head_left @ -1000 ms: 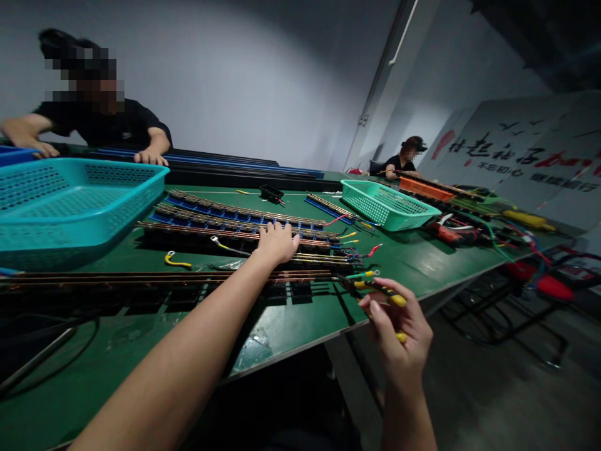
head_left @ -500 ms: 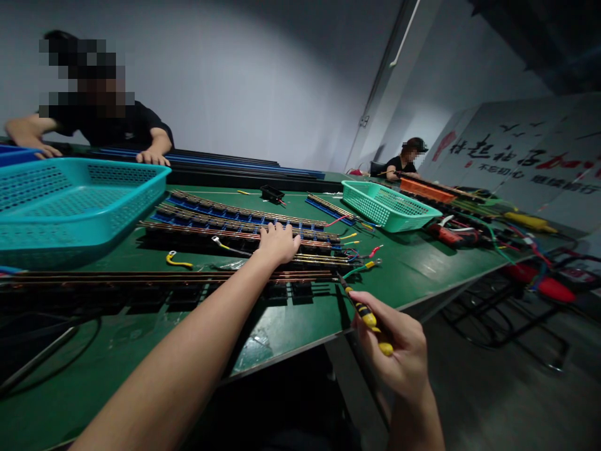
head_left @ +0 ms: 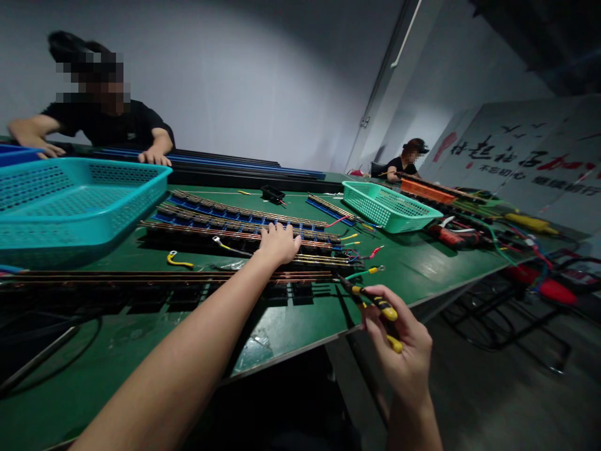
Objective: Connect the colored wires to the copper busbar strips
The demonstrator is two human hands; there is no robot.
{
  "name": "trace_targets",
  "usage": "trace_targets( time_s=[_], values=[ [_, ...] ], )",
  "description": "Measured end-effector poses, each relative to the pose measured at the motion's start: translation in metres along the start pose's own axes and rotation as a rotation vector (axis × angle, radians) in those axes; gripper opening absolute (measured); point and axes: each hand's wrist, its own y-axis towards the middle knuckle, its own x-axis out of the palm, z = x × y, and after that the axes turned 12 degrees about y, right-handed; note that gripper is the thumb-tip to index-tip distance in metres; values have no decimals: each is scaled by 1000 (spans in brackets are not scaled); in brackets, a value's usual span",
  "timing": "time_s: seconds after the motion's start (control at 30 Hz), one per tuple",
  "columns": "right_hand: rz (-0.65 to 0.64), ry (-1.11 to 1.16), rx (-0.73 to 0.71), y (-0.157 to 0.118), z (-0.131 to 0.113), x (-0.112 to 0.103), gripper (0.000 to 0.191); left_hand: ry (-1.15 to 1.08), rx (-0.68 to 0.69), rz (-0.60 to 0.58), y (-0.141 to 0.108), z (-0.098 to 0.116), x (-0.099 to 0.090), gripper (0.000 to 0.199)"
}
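My right hand [head_left: 401, 341] is closed around pliers with black-and-yellow handles [head_left: 385, 308]. Their dark jaws reach the right end of the nearest long black strip [head_left: 188, 285], which carries copper-coloured rods; whether they grip a rod I cannot tell. My left hand [head_left: 279, 244] lies with fingers spread across the copper-rodded strips [head_left: 225, 228] behind it, some of them blue underneath. Beside the pliers' tip a green wire [head_left: 359, 274] ends in a yellow-sleeved ring terminal. Left of my left hand lies a short yellow cable [head_left: 181, 262] with a ring terminal.
A large turquoise basket [head_left: 94, 216] stands on the green table [head_left: 413, 269] at left, a mint basket [head_left: 392, 207] at back right. Red-handled tools [head_left: 453, 235] and wires lie beyond it. One person [head_left: 126, 125] sits opposite, another [head_left: 402, 166] farther off. The table's front edge runs below my hands.
My right hand has shifted slightly right, and the pliers' handles have swung right and lie flatter. My left hand stays in place. The person opposite has shifted slightly.
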Motion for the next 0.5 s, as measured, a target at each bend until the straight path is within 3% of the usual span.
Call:
trace_targets(
  time_s=[0.13,0.3,0.5],
  values=[
    [25,72,87,1,-3,4,26,4,-3,3,0,0,1,57],
    [176,195,225,0,-15,10,35,-5,-3,2,0,1,1,57],
    [338,229,150,-7,-43,16,38,-11,16,-21,0,-3,-2,58]
  ],
)
